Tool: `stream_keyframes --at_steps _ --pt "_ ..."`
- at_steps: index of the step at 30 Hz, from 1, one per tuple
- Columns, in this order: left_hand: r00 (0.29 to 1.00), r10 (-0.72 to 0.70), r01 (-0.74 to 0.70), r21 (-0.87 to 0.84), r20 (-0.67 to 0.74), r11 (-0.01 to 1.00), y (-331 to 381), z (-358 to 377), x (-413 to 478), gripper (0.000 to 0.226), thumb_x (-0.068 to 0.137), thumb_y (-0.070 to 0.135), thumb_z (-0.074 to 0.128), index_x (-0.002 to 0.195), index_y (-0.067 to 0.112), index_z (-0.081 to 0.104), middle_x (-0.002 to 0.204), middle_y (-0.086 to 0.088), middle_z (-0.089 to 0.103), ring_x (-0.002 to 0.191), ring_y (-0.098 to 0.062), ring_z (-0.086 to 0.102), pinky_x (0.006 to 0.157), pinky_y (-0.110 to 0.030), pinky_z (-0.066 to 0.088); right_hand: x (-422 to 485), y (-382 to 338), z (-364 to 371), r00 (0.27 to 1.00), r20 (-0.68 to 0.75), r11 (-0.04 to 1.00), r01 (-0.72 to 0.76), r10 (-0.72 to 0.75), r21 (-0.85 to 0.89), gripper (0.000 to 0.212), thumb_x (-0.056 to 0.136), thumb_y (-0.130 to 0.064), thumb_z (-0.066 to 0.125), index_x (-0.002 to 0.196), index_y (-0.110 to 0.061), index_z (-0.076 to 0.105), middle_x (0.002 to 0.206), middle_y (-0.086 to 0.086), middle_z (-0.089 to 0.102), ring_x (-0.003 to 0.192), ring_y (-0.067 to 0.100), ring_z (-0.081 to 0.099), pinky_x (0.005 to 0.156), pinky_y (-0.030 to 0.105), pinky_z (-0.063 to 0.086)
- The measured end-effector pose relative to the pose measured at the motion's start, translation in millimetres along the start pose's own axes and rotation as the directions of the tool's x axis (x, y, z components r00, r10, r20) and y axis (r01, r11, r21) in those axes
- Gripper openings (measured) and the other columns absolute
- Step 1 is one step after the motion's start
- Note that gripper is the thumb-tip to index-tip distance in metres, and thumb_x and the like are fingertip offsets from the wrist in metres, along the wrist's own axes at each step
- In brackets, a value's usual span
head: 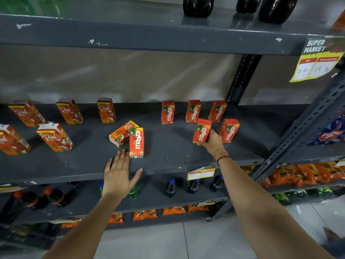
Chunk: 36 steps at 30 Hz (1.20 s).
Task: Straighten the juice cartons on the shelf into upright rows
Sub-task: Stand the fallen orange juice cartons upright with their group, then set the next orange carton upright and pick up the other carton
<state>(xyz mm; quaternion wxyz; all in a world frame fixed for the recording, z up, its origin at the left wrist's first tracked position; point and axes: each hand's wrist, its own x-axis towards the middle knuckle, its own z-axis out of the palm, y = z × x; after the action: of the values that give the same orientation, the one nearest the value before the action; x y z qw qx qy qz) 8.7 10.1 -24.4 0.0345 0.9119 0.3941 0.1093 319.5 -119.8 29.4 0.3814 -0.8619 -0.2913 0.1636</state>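
Note:
Small orange-red juice cartons stand on a dark grey shelf [168,161]. My right hand [212,140] grips one upright Maaza carton [201,130] in the second row, beside another Maaza carton [229,130]. Three Maaza cartons [193,111] stand upright along the back. My left hand [119,172] lies flat and open on the shelf, fingertips just left of an upright Maaza carton [136,142]. Behind that one a Real carton [121,133] lies on its side. Several Real cartons [69,111] stand upright on the left.
A shelf above carries dark bottles [197,6]. A yellow price tag [315,60] hangs at the upper right, and a slotted upright post [240,79] stands behind the Maaza cartons. Lower shelves hold cola bottles [169,187] and orange snack packets [298,176].

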Motion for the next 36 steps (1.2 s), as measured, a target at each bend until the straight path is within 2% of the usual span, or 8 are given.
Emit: stream_keyframes --at_steps 4,7,9,14,21,27,33,36 --pt "1.0 -0.006 0.006 -0.013 0.01 1.0 1.7 -2.7 -0.6 0.091 0.084 0.069 0.007 0.138 0.002 0.038 0.145 -0.016 0.041 0.136 -0.028 0.034 0.109 -0.048 0.027 -18.3 -1.6 11.8 0.986 -0.158 0.996 -0.04 0.053 0.083 0.056 0.07 -0.006 0.077 0.12 0.0 0.052 0.123 0.021 0.058 0.117 0.035 0.053 0.102 0.045 0.043" --pt "1.0 -0.008 0.008 -0.013 0.017 1.0 1.4 -3.2 -0.7 0.092 0.084 0.069 0.005 0.138 0.002 0.038 0.146 -0.015 0.04 0.136 -0.028 0.034 0.109 -0.047 0.027 -51.3 -8.3 33.6 0.891 -0.452 0.995 -0.005 0.049 0.099 0.052 0.071 -0.005 0.076 0.118 -0.002 0.054 0.131 0.02 0.047 0.124 0.035 0.046 0.104 0.036 0.037" --pt "1.0 -0.006 0.007 -0.018 0.02 1.0 0.6 -2.8 -1.0 0.092 0.084 0.069 0.005 0.139 0.003 0.037 0.147 -0.014 0.039 0.137 -0.027 0.032 0.11 -0.047 0.026 -71.1 -19.8 54.5 0.826 -0.563 0.995 0.056 0.001 0.083 0.034 0.075 -0.005 0.071 0.106 0.0 0.057 0.116 0.022 0.053 0.111 0.038 0.052 0.093 0.034 0.041" --pt "1.0 -0.011 0.011 -0.013 0.016 1.0 -2.0 0.1 -1.1 0.088 0.084 0.069 0.008 0.143 0.006 0.03 0.151 -0.011 0.032 0.141 -0.023 0.025 0.114 -0.043 0.019 -85.5 -67.2 101.6 0.984 -0.177 0.981 0.029 0.006 0.194 0.03 0.088 -0.026 0.06 0.094 0.003 0.065 0.1 0.023 0.064 0.095 0.035 0.059 0.085 0.035 0.043" --pt "1.0 0.0 0.0 -0.025 0.011 1.0 -3.0 2.2 -0.5 0.086 0.084 0.067 0.011 0.144 0.006 0.027 0.152 -0.011 0.03 0.141 -0.023 0.023 0.114 -0.044 0.017 -72.0 -99.6 117.1 0.974 0.159 0.901 -0.214 0.165 0.377 0.042 0.083 -0.037 0.065 0.097 0.003 0.066 0.112 0.019 0.067 0.106 0.033 0.06 0.082 0.029 0.041" --pt "1.0 0.001 -0.001 -0.003 0.015 1.0 -3.3 4.3 0.2 0.086 0.085 0.067 0.008 0.145 0.007 0.024 0.153 -0.011 0.028 0.142 -0.023 0.021 0.114 -0.043 0.017 -69.6 -116.2 135.3 0.961 0.169 0.925 -0.262 0.221 0.277 0.044 0.071 -0.046 0.074 0.084 -0.005 0.065 0.102 0.016 0.067 0.1 0.03 0.061 0.089 0.038 0.048" --pt "1.0 -0.006 0.006 -0.026 -0.002 1.0 -2.7 4.5 0.7 0.086 0.086 0.069 0.011 0.146 0.008 0.021 0.151 -0.01 0.031 0.141 -0.024 0.022 0.114 -0.043 0.015 -77.6 -133.7 152.2 0.946 0.069 0.939 -0.322 0.316 0.118 0.088 0.056 -0.067 0.072 0.121 -0.011 0.054 0.13 0.013 0.054 0.121 0.034 0.051 0.097 0.046 0.043" --pt "1.0 0.005 -0.005 -0.024 0.002 1.0 -4.4 4.8 0.6 0.087 0.085 0.069 0.008 0.146 0.008 0.018 0.153 -0.01 0.028 0.142 -0.023 0.02 0.115 -0.042 0.014 -76.3 -122.5 148.0 0.967 0.002 0.919 -0.241 0.253 0.312 0.087 0.06 -0.062 0.073 0.125 -0.009 0.05 0.131 0.014 0.05 0.12 0.034 0.049 0.099 0.048 0.044"
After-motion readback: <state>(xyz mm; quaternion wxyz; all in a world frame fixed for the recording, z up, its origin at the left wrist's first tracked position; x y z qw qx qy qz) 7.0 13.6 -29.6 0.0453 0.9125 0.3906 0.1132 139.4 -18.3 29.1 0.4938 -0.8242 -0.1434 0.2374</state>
